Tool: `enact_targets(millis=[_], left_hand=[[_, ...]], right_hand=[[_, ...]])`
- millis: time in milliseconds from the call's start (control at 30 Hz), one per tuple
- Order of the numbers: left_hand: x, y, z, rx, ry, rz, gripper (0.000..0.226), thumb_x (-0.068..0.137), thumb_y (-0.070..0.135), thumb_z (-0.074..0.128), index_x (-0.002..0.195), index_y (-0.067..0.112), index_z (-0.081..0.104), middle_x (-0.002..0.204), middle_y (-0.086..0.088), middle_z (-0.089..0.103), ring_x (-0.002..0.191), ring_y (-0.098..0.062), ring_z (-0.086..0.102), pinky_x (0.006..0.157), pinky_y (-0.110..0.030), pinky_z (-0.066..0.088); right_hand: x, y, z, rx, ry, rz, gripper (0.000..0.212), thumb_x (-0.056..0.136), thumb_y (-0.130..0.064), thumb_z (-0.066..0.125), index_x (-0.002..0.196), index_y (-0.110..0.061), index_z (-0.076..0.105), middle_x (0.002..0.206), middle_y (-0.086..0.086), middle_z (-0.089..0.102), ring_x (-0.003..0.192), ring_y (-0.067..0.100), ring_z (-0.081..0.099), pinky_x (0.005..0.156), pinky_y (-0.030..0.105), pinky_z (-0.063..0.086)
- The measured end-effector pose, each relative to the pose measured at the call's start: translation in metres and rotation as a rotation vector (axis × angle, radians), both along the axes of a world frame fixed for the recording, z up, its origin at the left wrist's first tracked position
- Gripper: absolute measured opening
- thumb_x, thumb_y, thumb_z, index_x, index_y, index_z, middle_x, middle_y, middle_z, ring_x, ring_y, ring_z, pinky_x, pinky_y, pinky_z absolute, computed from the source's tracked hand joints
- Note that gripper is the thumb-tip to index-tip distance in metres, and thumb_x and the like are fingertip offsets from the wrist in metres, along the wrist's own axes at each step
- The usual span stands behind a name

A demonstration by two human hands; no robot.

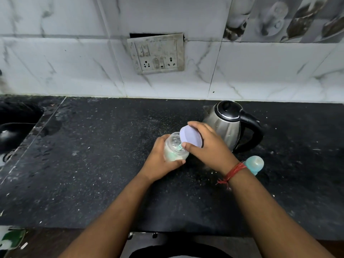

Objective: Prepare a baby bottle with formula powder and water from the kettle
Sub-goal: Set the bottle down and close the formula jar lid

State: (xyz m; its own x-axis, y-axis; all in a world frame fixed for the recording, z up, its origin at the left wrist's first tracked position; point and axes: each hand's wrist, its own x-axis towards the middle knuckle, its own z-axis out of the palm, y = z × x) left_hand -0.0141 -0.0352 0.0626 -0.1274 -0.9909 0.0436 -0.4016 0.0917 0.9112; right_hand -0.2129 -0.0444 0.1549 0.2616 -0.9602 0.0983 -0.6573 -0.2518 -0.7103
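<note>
Right hand [206,146] hides most of baby bottle [255,164].

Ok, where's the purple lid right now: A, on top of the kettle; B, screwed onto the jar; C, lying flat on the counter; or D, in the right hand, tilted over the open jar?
D: the right hand holds the purple lid tilted above the open jar, which the left hand grips.

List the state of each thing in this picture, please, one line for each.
jar: open, holds white powder, gripped by left hand
lid: off the jar, held by right hand
kettle: upright on counter, lid closed
baby bottle: behind right wrist, state unclear
</note>
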Motion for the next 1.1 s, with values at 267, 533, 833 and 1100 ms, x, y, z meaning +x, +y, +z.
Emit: enact_targets(millis=[267, 533, 833, 1100], left_hand=[[-0.023, -0.012, 0.041, -0.067, -0.075, -0.114, 0.094, 0.07, 0.045, 0.089, 0.148, 0.03, 0.038, 0.139, 0.014, 0.046, 0.13, -0.003, 0.049, 0.107, -0.034, 0.047], [-0.034, -0.016, 0.08, 0.073, 0.057, -0.263, 0.085, 0.069, 0.037, 0.088, 0.143, 0.036, 0.046, 0.137, 0.008, 0.059, 0.125, -0.009, 0.06, 0.103, -0.032, 0.052], [-0.034, -0.016, 0.1, 0.327, 0.308, -0.494, 0.082, 0.073, 0.02, 0.08, 0.146, 0.007, 0.045, 0.136, -0.015, 0.062, 0.125, -0.028, 0.061, 0.102, -0.037, 0.05], [-0.06, -0.021, 0.103, -0.112, -0.258, -0.063, 0.082, 0.068, 0.038, 0.085, 0.14, 0.03, 0.046, 0.128, 0.008, 0.048, 0.123, -0.014, 0.049, 0.105, -0.034, 0.044]], right_hand=[[-0.025, -0.015, 0.023, -0.089, 0.183, 0.23, 0.068, 0.088, -0.042, 0.073, 0.148, -0.026, 0.045, 0.146, -0.008, 0.046, 0.14, 0.011, 0.035, 0.115, 0.026, 0.028], [-0.044, -0.017, 0.029, -0.166, 0.069, 0.357, 0.058, 0.092, -0.045, 0.058, 0.147, -0.029, 0.048, 0.133, -0.006, 0.046, 0.128, 0.01, 0.044, 0.11, 0.035, 0.039], [-0.041, -0.017, 0.042, -0.277, -0.074, 0.468, 0.053, 0.087, -0.045, 0.052, 0.132, -0.021, 0.065, 0.113, 0.002, 0.05, 0.112, 0.02, 0.051, 0.102, 0.033, 0.041], [-0.019, -0.018, 0.023, -0.185, -0.004, -0.076, 0.055, 0.094, -0.05, 0.054, 0.143, -0.025, 0.054, 0.119, 0.005, 0.045, 0.119, 0.025, 0.045, 0.106, 0.045, 0.04]])
